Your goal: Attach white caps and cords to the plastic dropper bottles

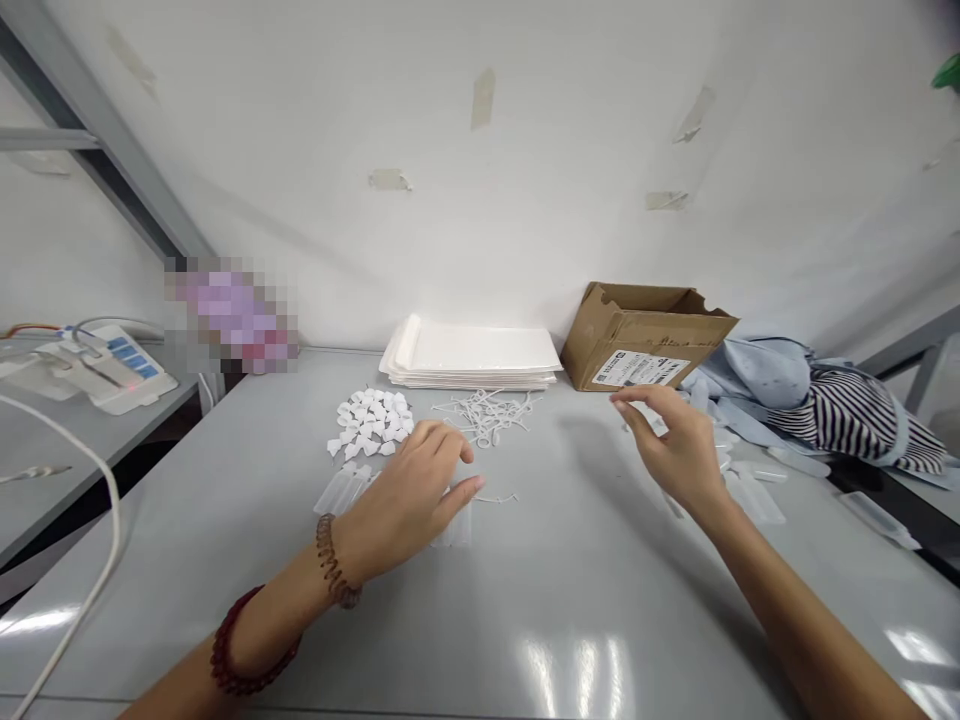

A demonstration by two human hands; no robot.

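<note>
My left hand [409, 500] hovers over the table with its fingers bent and the thumb apart; no held thing shows. Clear plastic cases [454, 525] lie partly hidden under it, and a short white cord [496, 498] is by the thumb. My right hand [675, 440] is raised at the right, thumb and forefinger tips pinched together; whatever is between them, if anything, is too small to make out. More clear plastic cases [754, 495] lie beside and behind that hand. Small white pieces [371, 418] form a pile left of a heap of loose white cords [491, 412].
White padded envelopes [480, 350] are stacked against the wall, with an open cardboard box [637, 340] right of them. Blue and striped cloth [840, 400] lies at the right. A white cable [109, 500] crosses the table's left side, near a white device [120, 365].
</note>
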